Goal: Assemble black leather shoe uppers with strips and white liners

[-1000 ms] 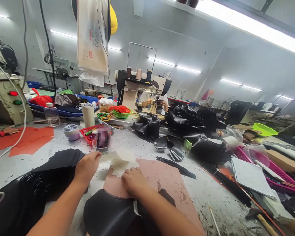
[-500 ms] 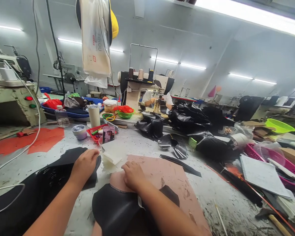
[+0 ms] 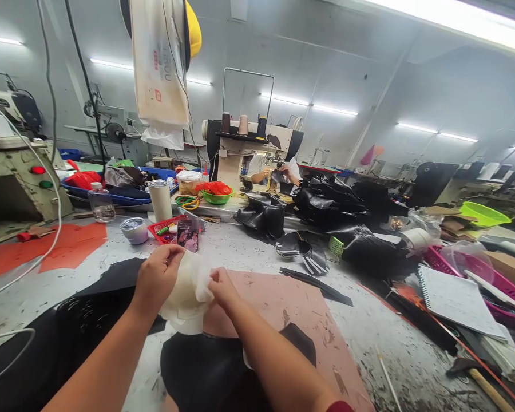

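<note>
Between my two hands is a thin, cream, translucent sheet, bent and raised off the table. My left hand pinches its upper left edge, and my right hand has its right edge between thumb and fingers. Below them a cut black leather piece lies partly on a pinkish board, with my right forearm crossing over part of it. A larger black leather piece spreads out left of my left arm.
Ahead stand a phone, a red basket and a lidded cup. Black leather heaps lie beyond the board. To the right are a spiral notebook and a hammer. A co-worker sits behind a sewing machine.
Both hands have come together onto the cream sheet, which lay on the table before. It is now gripped at both sides and lifted.
</note>
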`<action>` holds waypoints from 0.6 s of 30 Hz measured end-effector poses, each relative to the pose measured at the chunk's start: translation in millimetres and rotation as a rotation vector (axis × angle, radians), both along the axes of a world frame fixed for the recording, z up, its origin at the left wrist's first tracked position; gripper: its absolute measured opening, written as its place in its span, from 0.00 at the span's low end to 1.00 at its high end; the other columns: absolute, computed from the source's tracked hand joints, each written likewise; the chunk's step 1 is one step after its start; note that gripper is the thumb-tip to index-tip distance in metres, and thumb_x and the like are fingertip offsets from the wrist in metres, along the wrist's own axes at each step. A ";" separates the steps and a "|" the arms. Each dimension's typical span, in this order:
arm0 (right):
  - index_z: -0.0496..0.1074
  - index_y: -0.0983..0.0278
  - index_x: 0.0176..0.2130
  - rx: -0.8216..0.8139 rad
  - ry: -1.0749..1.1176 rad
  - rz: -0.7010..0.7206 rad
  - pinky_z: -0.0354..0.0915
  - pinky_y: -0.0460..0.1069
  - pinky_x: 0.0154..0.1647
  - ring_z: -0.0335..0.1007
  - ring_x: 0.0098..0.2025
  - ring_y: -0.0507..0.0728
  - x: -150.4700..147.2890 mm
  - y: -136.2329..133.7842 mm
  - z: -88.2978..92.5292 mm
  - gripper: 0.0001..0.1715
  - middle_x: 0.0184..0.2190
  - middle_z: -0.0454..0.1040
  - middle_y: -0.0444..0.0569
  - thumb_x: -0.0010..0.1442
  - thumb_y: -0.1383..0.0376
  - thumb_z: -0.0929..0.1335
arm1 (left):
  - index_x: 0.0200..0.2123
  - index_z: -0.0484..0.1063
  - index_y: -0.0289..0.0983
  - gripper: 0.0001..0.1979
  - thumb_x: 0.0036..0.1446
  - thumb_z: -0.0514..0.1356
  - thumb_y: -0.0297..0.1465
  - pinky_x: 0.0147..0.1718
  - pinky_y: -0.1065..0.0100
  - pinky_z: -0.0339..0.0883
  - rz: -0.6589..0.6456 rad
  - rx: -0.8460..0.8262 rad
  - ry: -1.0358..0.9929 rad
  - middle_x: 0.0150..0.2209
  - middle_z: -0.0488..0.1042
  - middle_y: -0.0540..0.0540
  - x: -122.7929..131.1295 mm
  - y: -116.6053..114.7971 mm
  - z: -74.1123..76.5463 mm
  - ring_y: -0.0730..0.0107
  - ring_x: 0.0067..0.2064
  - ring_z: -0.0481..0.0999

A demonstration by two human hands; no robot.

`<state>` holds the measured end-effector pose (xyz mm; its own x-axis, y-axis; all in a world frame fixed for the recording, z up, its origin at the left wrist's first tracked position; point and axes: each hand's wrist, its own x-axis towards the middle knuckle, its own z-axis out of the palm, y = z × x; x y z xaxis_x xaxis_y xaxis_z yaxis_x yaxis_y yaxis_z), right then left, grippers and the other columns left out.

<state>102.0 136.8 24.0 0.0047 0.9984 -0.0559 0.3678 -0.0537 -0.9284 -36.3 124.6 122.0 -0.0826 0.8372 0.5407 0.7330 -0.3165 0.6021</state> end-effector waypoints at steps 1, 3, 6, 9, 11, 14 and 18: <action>0.53 0.60 0.33 0.001 0.065 0.007 0.62 0.47 0.29 0.65 0.30 0.53 -0.3 -1.6 -0.8 0.15 0.29 0.65 0.43 0.42 0.72 0.58 | 0.30 0.69 0.39 0.10 0.50 0.51 0.35 0.35 0.69 0.65 0.002 0.023 -0.012 0.31 0.75 0.48 3.4 0.1 3.0 0.66 0.33 0.74; 0.50 0.59 0.33 0.008 0.167 0.022 0.61 0.45 0.26 0.64 0.29 0.51 3.2 -6.4 -0.9 0.16 0.30 0.64 0.43 0.41 0.71 0.58 | 0.31 0.69 0.39 0.10 0.50 0.51 0.36 0.35 0.69 0.65 0.007 0.085 -0.028 0.32 0.75 0.48 7.5 1.3 11.0 0.67 0.34 0.73; 0.48 0.59 0.32 0.023 0.233 0.029 0.60 0.44 0.25 0.62 0.26 0.50 19.2 -9.2 4.2 0.17 0.30 0.62 0.42 0.40 0.71 0.58 | 0.30 0.69 0.39 0.10 0.52 0.50 0.36 0.38 0.68 0.65 0.000 0.190 0.011 0.32 0.75 0.47 4.3 5.1 21.0 0.66 0.35 0.73; 0.48 0.59 0.31 0.034 0.198 0.013 0.57 0.43 0.25 0.58 0.24 0.48 41.4 1.3 13.1 0.17 0.28 0.60 0.40 0.38 0.72 0.57 | 0.28 0.69 0.40 0.10 0.52 0.50 0.36 0.40 0.67 0.64 -0.046 0.222 0.144 0.31 0.75 0.47 -6.0 7.3 17.2 0.64 0.37 0.73; 0.50 0.60 0.30 0.026 0.128 0.007 0.55 0.43 0.25 0.55 0.23 0.48 53.8 14.4 17.5 0.16 0.26 0.59 0.39 0.38 0.73 0.58 | 0.26 0.69 0.41 0.10 0.50 0.50 0.36 0.39 0.66 0.64 -0.058 0.160 0.210 0.29 0.76 0.47 -12.1 5.1 6.6 0.63 0.36 0.73; 0.55 0.60 0.28 -0.005 -0.020 0.000 0.53 0.45 0.25 0.53 0.22 0.49 64.1 34.4 18.4 0.15 0.24 0.59 0.38 0.37 0.75 0.59 | 0.26 0.70 0.41 0.09 0.49 0.51 0.35 0.36 0.67 0.65 -0.039 0.035 0.240 0.29 0.76 0.48 -20.7 -4.7 -9.0 0.63 0.34 0.74; 0.58 0.60 0.27 -0.015 -0.186 -0.029 0.55 0.48 0.31 0.60 0.28 0.54 67.5 46.2 12.7 0.16 0.26 0.65 0.43 0.38 0.78 0.61 | 0.30 0.71 0.40 0.11 0.51 0.51 0.37 0.34 0.66 0.64 0.250 0.115 0.215 0.30 0.75 0.48 -45.0 -21.1 -3.3 0.63 0.33 0.73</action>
